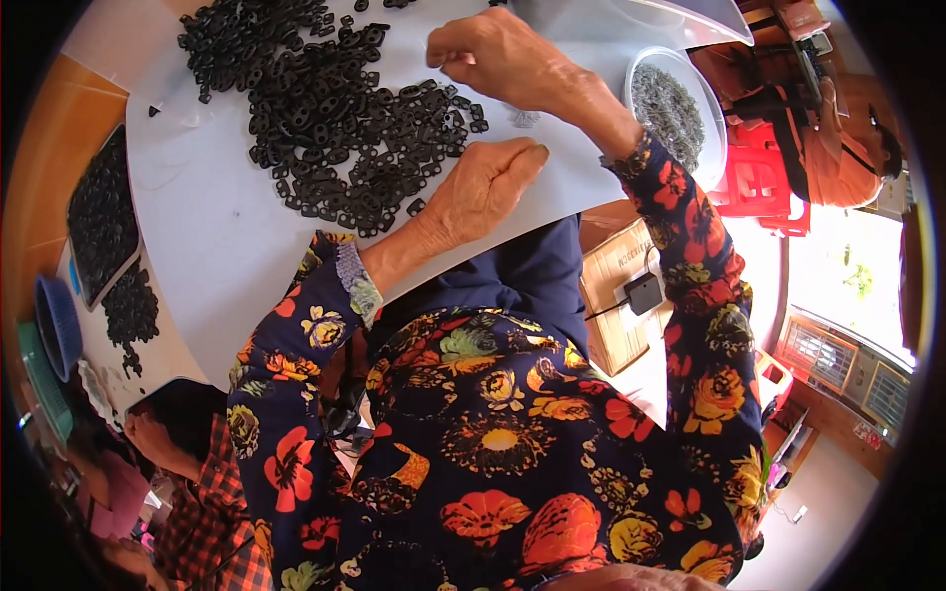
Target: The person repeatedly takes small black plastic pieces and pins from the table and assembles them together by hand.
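A big heap of small black plastic pieces (310,108), flat and with holes in them, covers the far left of the white table (197,246). My left hand (483,192) is closed at the table's near side, thumb pressed over curled fingers; what it holds, if anything, is hidden. Farther out, above the table right of the heap, my right hand (503,61) has its fingers curled in toward the thumb, and nothing can be made out between them. Under my right wrist lie a few small shiny metal bits (523,118).
A round white tub (717,148) of small silvery metal parts stands at the table's right edge. At left are a tray (103,217) of black pieces and a blue basket (57,325). A cardboard box (611,325) and red stools (754,177) stand below; people sit nearby on both sides.
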Motion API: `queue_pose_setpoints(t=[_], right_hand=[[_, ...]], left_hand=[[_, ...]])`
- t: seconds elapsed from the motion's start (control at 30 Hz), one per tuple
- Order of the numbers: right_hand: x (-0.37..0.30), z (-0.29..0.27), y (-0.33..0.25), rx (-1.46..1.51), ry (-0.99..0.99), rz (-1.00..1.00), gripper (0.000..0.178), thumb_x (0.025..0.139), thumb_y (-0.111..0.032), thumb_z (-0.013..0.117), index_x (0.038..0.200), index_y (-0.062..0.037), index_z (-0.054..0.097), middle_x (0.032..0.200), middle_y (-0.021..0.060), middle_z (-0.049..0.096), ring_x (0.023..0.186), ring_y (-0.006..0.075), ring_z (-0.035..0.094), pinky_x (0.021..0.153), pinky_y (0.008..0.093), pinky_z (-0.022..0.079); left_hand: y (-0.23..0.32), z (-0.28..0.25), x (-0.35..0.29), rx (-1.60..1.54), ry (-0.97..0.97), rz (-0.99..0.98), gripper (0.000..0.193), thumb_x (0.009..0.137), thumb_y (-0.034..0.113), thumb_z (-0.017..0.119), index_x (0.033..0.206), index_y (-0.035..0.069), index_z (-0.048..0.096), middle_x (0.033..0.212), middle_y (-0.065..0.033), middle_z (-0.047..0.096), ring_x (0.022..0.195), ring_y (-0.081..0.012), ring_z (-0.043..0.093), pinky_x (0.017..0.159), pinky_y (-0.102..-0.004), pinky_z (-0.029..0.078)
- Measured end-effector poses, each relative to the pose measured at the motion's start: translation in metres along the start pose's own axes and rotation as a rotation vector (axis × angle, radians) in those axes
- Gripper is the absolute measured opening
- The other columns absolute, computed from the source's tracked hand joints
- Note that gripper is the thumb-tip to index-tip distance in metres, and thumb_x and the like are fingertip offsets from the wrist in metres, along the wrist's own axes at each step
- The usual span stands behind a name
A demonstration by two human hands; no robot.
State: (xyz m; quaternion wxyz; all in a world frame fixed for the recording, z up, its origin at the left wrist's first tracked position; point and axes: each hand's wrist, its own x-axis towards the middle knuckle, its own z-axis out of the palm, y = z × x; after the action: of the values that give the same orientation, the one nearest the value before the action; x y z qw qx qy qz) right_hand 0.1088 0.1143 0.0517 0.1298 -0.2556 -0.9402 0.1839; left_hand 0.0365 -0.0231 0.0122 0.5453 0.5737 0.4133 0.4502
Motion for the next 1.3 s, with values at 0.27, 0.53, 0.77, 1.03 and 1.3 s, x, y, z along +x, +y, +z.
queue_pose_setpoints(t=[0.27,0.53,0.77,1.03,1.3], right_hand=[[0.015,0.01,-0.011,-0.047,-0.159,-0.062,0.009,0.075,-0.003,0.059,0.084,-0.0001,0.061,0.072,0.0157,0.062,0.073,0.034,0.061,0.067,0.0423,0.047],[0.021,0.015,-0.016,-0.044,-0.214,-0.017,0.016,0.07,-0.004,0.061,0.086,-0.0008,0.061,0.075,0.0168,0.063,0.071,0.0347,0.061,0.065,0.0417,0.049],[-0.004,-0.003,-0.01,0.25,-0.095,0.2,0.018,0.072,-0.014,0.066,0.086,-0.0021,0.068,0.077,0.0115,0.068,0.069,0.0218,0.065,0.067,0.0318,0.052],[-0.076,-0.004,-0.007,0.98,0.291,0.395,0.013,0.081,-0.009,0.064,0.091,-0.0014,0.066,0.077,0.0006,0.065,0.068,0.0052,0.059,0.063,0.0214,0.049],[-0.109,0.027,-0.014,1.132,0.565,0.359,0.019,0.084,-0.004,0.061,0.102,0.0039,0.061,0.078,0.0014,0.063,0.071,0.0036,0.058,0.065,0.02,0.048]], left_hand=[[-0.001,0.002,0.0,0.014,-0.018,0.012,0.039,0.097,0.028,0.042,0.071,0.001,0.049,0.058,0.0,0.041,0.055,-0.0098,0.04,0.054,-0.0272,0.036],[-0.007,0.0,0.002,0.014,-0.017,0.023,0.039,0.098,0.029,0.04,0.072,0.001,0.049,0.059,0.0001,0.043,0.057,-0.0098,0.041,0.055,-0.0266,0.036],[-0.003,-0.001,0.005,-0.002,-0.032,-0.021,0.037,0.097,0.028,0.042,0.073,0.002,0.051,0.063,-0.0001,0.046,0.06,-0.0095,0.043,0.059,-0.0255,0.037],[-0.008,-0.006,0.007,-0.231,0.232,-0.006,0.02,0.095,0.019,0.049,0.088,0.001,0.054,0.072,-0.0034,0.059,0.067,-0.0096,0.053,0.067,-0.0244,0.044],[-0.001,-0.005,0.009,-0.097,0.226,0.09,0.019,0.095,0.015,0.049,0.101,-0.003,0.053,0.079,-0.0065,0.064,0.072,-0.0102,0.057,0.07,-0.0243,0.048]])
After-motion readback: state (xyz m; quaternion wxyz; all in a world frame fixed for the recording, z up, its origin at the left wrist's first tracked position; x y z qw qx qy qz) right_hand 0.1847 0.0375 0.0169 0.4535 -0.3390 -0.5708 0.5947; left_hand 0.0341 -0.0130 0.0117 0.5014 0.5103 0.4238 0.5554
